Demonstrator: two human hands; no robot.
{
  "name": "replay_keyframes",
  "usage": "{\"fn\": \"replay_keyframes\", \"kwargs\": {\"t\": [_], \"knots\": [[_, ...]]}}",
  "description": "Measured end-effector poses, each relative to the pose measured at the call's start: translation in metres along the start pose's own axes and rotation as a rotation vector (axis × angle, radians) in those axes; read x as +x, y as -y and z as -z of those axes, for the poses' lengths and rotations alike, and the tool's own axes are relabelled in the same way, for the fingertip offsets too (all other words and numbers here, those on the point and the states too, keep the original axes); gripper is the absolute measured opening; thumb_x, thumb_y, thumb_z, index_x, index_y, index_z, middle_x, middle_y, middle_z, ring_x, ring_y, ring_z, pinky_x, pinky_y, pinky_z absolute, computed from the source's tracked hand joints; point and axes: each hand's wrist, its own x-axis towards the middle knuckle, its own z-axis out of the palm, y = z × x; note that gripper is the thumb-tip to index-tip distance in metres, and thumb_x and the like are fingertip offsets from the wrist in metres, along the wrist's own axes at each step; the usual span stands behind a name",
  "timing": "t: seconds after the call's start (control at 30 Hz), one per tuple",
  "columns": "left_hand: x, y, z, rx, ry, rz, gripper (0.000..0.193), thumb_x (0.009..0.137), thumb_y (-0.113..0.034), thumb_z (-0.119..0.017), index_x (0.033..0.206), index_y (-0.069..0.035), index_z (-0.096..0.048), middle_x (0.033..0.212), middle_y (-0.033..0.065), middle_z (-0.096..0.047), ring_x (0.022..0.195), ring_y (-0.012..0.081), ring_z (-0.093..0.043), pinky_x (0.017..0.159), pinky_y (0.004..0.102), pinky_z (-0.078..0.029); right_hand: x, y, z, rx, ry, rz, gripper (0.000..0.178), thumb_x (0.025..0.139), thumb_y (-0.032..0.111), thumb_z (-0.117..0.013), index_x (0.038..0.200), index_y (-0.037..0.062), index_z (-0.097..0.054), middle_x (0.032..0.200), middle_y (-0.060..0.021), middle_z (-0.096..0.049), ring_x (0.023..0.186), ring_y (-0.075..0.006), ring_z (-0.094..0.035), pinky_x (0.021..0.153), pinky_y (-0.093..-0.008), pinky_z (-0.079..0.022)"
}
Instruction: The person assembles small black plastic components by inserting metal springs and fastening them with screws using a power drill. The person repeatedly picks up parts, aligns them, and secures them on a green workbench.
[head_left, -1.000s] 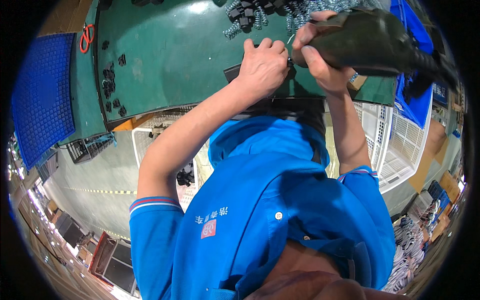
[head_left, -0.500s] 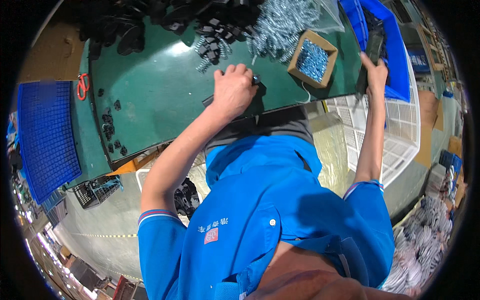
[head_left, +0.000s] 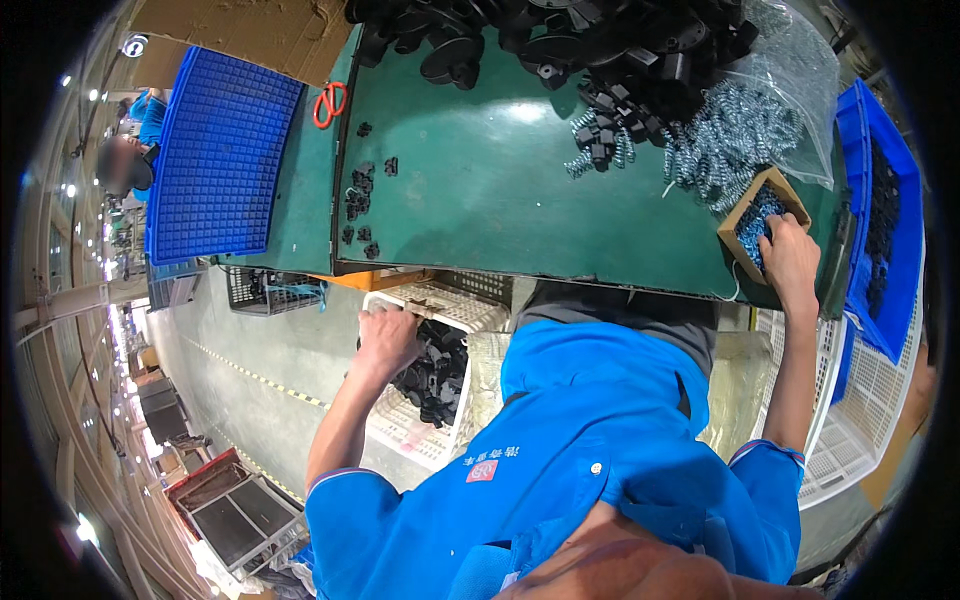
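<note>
1. since there's only the head view, this is all from that one. half a sec ago the left hand (head_left: 388, 340) was up on the green table (head_left: 480, 190). now it's dropped below the table edge to the white basket (head_left: 405, 430) of black plastic parts (head_left: 435, 375).
2. the right hand (head_left: 790, 262) moved too. it was stretched out to the blue bin (head_left: 860, 190) on the far right w/ something dark in it, and now it's back at the small cardboard box (head_left: 738, 222) of bluish screws (head_left: 762, 212). the dark piece is gone from that hand.
3. my read: both hands are at stock containers rn and nothing is being worked on the table between them.
4. grip, left: fingers curled, knuckles up, right at the basket's near corner. can't tell if it's pinching a part, the rim or nothing.
5. grip, right: fingers dipped into the box, tips hidden behind the hand, so can't tell if they've closed on a screw.
6. box sits near the table's right front edge, just beside the springs (head_left: 725, 140). open top faces up, turned cornerwise to the edge, longer side approx diagonal.
7. basket is under the table front, open side up, long axis running from the table toward the person afaict.
</note>
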Motion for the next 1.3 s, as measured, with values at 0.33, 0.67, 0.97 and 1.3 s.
{"fn": "replay_keyframes", "kwargs": {"t": [0.33,0.67,0.97,1.3], "knots": [[0.219,-0.079,0.137,-0.737,-0.987,-0.216,0.058,0.078,-0.029,-0.077,0.124,-0.002,-0.054,0.116,0.0201,-0.057,0.102,0.0374,-0.062,0.085,0.0434,-0.051,-0.001,0.003,-0.002,0.189,-0.108,-0.049,0.014,0.082,0.019,-0.065,0.084,0.0052,-0.062,0.086,-0.0136,-0.064,0.085,-0.0350,-0.064,0.071,-0.0459,-0.049],[0.255,-0.071,0.175,-0.715,-1.091,-0.267,0.054,0.076,-0.007,-0.075,0.127,-0.011,-0.058,0.115,0.0179,-0.059,0.107,0.0365,-0.060,0.093,0.0414,-0.050,-0.059,-0.035,-0.013,1.283,-0.591,-0.440,0.004,0.090,0.001,-0.064,0.090,0.0015,-0.061,0.077,0.0000,-0.058,0.061,-0.0053,-0.052,0.054,-0.0212,-0.040],[0.117,-0.046,0.191,-1.067,-0.131,-0.571,0.031,0.081,-0.017,-0.059,0.107,-0.002,-0.066,0.080,0.0028,-0.061,0.072,0.0109,-0.056,0.063,0.0251,-0.044,-0.202,-0.103,-0.089,1.334,-0.474,-0.817,0.004,0.091,0.003,-0.064,0.094,0.0014,-0.062,0.074,-0.0035,-0.061,0.058,-0.0092,-0.058,0.051,-0.0220,-0.049],[0.196,-0.168,0.183,-0.519,-0.535,-0.820,0.038,0.081,-0.028,-0.067,0.113,-0.006,-0.067,0.105,0.0155,-0.066,0.096,0.0356,-0.065,0.084,0.0439,-0.052,-0.177,-0.077,-0.095,1.456,-0.647,-0.904,0.009,0.091,0.005,-0.067,0.092,-0.0018,-0.062,0.080,-0.0077,-0.065,0.064,-0.0136,-0.064,0.056,-0.0244,-0.055]]}}
